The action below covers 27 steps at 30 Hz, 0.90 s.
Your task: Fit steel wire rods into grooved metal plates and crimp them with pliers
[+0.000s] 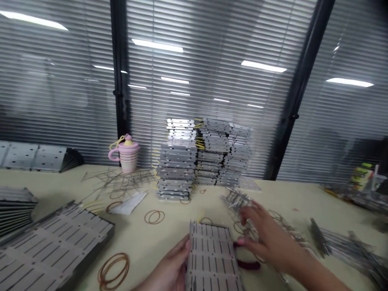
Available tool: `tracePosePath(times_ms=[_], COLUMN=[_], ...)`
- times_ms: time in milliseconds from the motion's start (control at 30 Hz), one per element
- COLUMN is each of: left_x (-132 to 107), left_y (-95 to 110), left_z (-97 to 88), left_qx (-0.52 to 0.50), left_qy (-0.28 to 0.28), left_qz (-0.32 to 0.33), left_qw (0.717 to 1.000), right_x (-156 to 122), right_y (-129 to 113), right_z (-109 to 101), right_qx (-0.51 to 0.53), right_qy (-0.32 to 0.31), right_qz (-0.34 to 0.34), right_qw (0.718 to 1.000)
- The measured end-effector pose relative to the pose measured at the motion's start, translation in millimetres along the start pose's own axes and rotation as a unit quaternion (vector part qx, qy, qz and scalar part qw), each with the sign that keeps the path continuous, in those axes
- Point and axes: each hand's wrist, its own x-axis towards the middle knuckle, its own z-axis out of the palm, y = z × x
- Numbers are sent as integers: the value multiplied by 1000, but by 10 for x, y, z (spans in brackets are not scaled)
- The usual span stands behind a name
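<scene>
Okay so on the tabletop (133, 238), tall stacks of metal trays (197, 157) sit beyond a slotted metal plate (212, 258). The left hand (165, 268) clamps that plate's edge, while the right hand (266, 238) hovers just beside it, fingers (254, 210) spread open over loose metal rods (236, 202).

A small-parts assembly workroom is shown by stacked slotted metal plates (177, 171) and loose rubber bands (154, 217) on a long pale surface (136, 238), set before glass partitions with slatted blinds (194, 72)
</scene>
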Motion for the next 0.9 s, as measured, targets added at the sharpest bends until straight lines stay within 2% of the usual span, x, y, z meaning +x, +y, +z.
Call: tracePosePath(times_ms=[100, 167, 300, 400, 467, 533, 667, 800, 900], left_x=[-51, -98, -126, -95, -79, -78, -100, -107, -97], left_y=[31, 64, 110, 119, 122, 127, 130, 107, 92], left_z=[54, 92, 127, 123, 119, 123, 144, 132, 106], left_qx=[-2, -2, -9, -1, 10, 17, 22, 24, 21], left_qy=[27, 52, 71, 81, 94, 98, 74, 59, 42], left_qz=[9, -4, -17, -17, -18, -27, -35, -25, -23], left_qw=[1000, 999, 997, 997, 995, 995, 996, 998, 999], right_x=[74, 99, 34, -42, -67, -79, -115, -176, -209], right_y=[-413, -512, -364, -192, -140, -149, -265, -394, -472], right_z=[120, 159, 199, 255, 310, 367, 440, 462, 485], right_qx=[62, 85, 132, 152, 138, 109, 76, 72, 77], right_qy=[-46, -80, -163, -180, -148, -85, 33, 87, 98], right_qz=[-12, -38, -67, -69, -72, -74, -90, -92, -92], right_qw=[997, 992, 975, 969, 977, 988, 993, 989, 988])
